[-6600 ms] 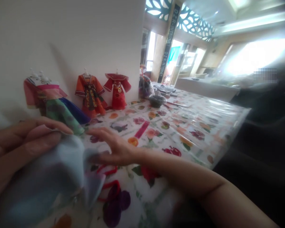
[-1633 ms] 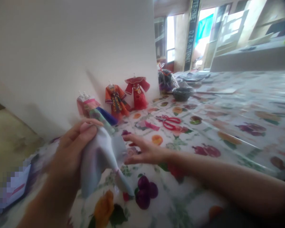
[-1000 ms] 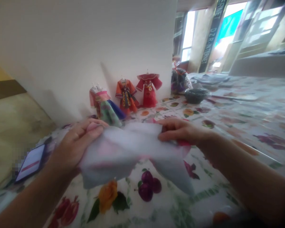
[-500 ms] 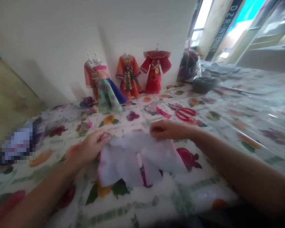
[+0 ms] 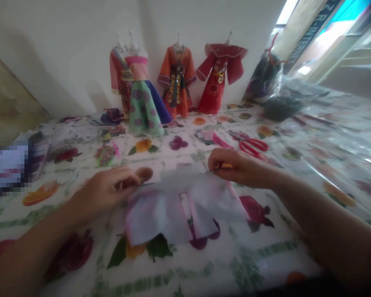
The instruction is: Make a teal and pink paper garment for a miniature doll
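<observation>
A small pale grey-white piece of cloth with pinkish edges and a slit up its middle lies on the fruit-patterned tablecloth, its upper part blurred. My left hand pinches its upper left corner between thumb and finger. At the upper right edge, my right hand has its fingers closed on the same cloth. A thin dark line shows by the right fingertips; I cannot make out what it is. Beyond the right hand lie red-handled scissors, next to a bright pink strip.
Doll-sized outfits stand along the wall: a green flowered dress, an orange robe and a red gown among them. A clear ring and a green-and-pink trinket lie left. Dark plastic bags sit back right.
My view has tilted down and shifted left a little. Both hands have moved slightly apart along the cloth's upper edge, and the cloth stays flat on the table.
</observation>
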Action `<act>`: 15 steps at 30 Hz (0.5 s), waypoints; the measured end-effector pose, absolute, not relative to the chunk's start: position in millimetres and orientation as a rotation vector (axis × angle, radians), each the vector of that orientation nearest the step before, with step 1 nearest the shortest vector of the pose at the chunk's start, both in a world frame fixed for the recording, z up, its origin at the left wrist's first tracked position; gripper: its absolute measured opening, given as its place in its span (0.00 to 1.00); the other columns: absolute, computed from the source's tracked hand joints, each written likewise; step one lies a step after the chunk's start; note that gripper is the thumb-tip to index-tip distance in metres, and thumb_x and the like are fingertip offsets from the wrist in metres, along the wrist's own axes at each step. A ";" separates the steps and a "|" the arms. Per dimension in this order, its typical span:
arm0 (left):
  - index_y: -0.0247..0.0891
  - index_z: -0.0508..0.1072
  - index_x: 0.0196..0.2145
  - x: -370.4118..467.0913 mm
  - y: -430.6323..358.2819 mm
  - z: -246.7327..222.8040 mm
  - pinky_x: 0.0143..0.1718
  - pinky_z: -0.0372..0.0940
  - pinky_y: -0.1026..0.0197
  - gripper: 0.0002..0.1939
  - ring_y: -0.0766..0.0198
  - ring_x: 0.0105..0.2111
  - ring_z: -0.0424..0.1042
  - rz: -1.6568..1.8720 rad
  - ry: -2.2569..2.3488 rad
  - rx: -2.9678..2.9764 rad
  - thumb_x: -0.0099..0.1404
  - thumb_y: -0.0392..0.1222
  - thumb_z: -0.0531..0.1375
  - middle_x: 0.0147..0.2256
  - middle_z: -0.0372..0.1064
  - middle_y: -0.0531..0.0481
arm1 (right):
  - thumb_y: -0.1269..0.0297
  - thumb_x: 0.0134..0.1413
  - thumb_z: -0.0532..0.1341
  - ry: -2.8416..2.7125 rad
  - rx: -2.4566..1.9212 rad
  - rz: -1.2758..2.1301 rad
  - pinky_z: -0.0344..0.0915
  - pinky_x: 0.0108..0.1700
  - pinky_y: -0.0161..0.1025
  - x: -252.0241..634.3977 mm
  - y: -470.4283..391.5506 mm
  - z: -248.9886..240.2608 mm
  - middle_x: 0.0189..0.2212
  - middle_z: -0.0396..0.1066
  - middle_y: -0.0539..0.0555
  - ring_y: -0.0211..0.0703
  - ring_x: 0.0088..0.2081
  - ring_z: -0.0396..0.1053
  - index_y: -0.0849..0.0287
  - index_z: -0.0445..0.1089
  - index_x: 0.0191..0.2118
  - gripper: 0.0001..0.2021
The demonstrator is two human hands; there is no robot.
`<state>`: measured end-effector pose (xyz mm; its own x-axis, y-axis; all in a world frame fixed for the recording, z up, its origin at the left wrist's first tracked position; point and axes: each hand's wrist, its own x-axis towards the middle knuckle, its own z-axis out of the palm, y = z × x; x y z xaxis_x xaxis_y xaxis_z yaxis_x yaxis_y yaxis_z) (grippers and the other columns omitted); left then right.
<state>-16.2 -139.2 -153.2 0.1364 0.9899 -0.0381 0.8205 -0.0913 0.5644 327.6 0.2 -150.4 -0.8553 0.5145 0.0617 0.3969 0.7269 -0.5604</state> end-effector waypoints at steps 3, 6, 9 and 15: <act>0.43 0.76 0.35 -15.5 -142.6 -153.7 0.40 0.63 0.58 0.09 0.58 0.40 0.71 0.401 1.578 2.148 0.67 0.44 0.56 0.40 0.73 0.50 | 0.72 0.56 0.57 -2.870 -0.678 0.857 0.61 0.42 0.40 330.9 -2.7 -145.5 0.37 0.69 0.53 0.42 0.37 0.67 0.58 0.68 0.36 0.04; 0.42 0.74 0.35 -15.4 -143.3 -160.9 0.41 0.62 0.58 0.08 0.58 0.41 0.71 0.308 1.511 2.221 0.66 0.38 0.55 0.40 0.72 0.50 | 0.71 0.57 0.57 -2.973 -0.683 0.860 0.61 0.44 0.42 329.9 -6.1 -144.0 0.36 0.69 0.54 0.44 0.38 0.67 0.58 0.69 0.36 0.04; 0.41 0.74 0.36 -17.8 -142.1 -167.5 0.40 0.64 0.58 0.08 0.58 0.40 0.71 0.268 1.476 2.225 0.65 0.36 0.54 0.39 0.71 0.50 | 0.71 0.58 0.56 -2.999 -0.713 0.842 0.61 0.45 0.43 328.0 -6.4 -144.8 0.35 0.70 0.54 0.45 0.39 0.67 0.58 0.70 0.37 0.05; 0.41 0.75 0.37 -18.8 -141.0 -166.6 0.40 0.65 0.58 0.09 0.58 0.40 0.72 0.339 1.460 2.204 0.67 0.39 0.54 0.40 0.72 0.49 | 0.69 0.60 0.56 -2.961 -0.769 0.890 0.62 0.43 0.41 331.4 -2.1 -143.2 0.37 0.70 0.53 0.43 0.38 0.68 0.57 0.69 0.37 0.04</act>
<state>-18.8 -141.0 -166.6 0.4029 0.9137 -0.0528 0.7970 -0.3219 0.5110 331.4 -2.1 -143.2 -0.8826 0.4361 -0.1757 0.4607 0.7276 -0.5084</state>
